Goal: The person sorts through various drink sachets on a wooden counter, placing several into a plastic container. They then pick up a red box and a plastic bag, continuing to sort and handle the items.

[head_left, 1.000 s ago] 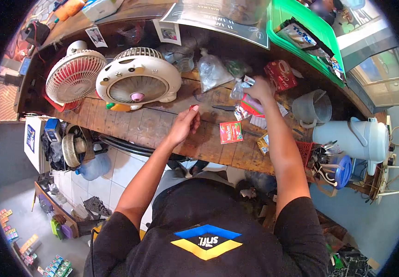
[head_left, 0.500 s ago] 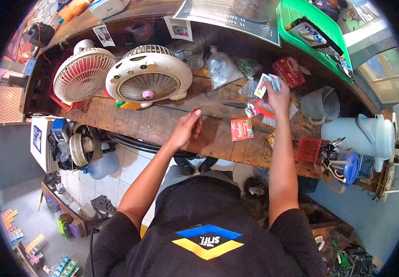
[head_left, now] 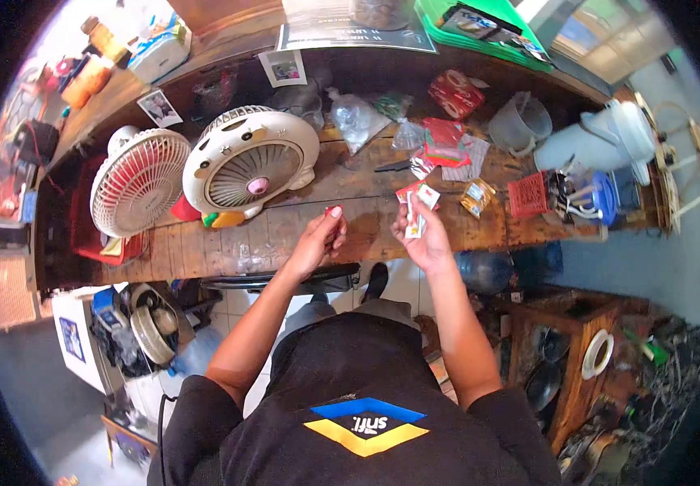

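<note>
My right hand [head_left: 427,235] is closed on a white sachet [head_left: 421,206], held above the front part of the wooden counter [head_left: 269,235]. Directly behind that sachet, a red sachet [head_left: 405,193] shows in part. My left hand [head_left: 318,243] is closed, with a small red thing [head_left: 332,211] at its fingertips, too small to name. To the right lies a yellow-gold packet [head_left: 477,197]. Farther back, red packets [head_left: 445,134] rest on a printed sheet [head_left: 471,159], with a dark knife [head_left: 393,166] at their left.
Two fans, one plain [head_left: 141,182] and one with a cartoon face [head_left: 251,166], stand at the left. Clear plastic bags [head_left: 354,117] and a red box [head_left: 455,93] lie at the back. A clear pitcher [head_left: 520,121], blue jug [head_left: 601,142] and red basket [head_left: 528,195] stand right.
My right hand has come back toward the counter's front edge with the white sachet, over where the red sachet lay. The view has shifted. My left hand stays closed.
</note>
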Demonstrator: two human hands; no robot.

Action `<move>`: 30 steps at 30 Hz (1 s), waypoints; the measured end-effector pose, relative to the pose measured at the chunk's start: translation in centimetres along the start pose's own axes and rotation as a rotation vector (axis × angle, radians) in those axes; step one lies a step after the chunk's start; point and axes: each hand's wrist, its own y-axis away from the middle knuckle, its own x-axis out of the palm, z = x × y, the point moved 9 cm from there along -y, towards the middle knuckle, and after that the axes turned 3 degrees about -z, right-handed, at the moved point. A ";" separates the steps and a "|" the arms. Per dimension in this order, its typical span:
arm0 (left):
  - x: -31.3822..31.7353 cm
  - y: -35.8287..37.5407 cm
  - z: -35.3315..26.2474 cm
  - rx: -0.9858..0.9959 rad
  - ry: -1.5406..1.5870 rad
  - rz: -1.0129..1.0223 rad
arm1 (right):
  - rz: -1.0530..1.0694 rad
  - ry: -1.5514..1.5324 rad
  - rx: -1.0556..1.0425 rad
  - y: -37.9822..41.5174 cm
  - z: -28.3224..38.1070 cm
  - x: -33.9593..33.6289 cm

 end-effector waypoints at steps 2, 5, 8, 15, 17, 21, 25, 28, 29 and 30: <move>0.1 1.0 0.3 -0.015 0.044 0.154 | -0.031 0.051 -0.029 1.9 -1.7 0.6; -0.7 3.1 0.7 -0.044 0.139 0.315 | -0.172 0.120 -0.035 4.9 -4.7 1.3; -0.5 5.7 0.0 -0.047 0.224 0.370 | -0.140 0.159 -0.051 6.8 -7.7 2.1; 1.9 7.7 0.4 -0.138 0.331 0.419 | -0.222 0.203 -0.159 12.8 -10.3 2.2; 3.1 7.7 1.6 -0.224 0.362 0.550 | -0.233 0.217 -0.211 14.7 -10.4 1.5; 7.5 8.8 4.4 -0.360 0.314 0.689 | -0.329 0.084 -0.235 18.9 -11.2 -1.9; 12.0 10.9 7.9 -0.491 0.110 0.825 | -0.462 0.032 -0.298 23.5 -12.0 -5.2; 15.0 12.3 10.1 -0.550 0.059 0.902 | -0.695 0.065 -0.296 27.5 -12.7 -7.5; 15.8 12.7 11.0 -0.573 0.031 0.915 | -0.726 0.100 -0.290 28.7 -13.0 -8.2; 16.7 12.9 11.7 -0.581 0.031 0.929 | -0.755 0.138 -0.283 29.8 -13.1 -8.7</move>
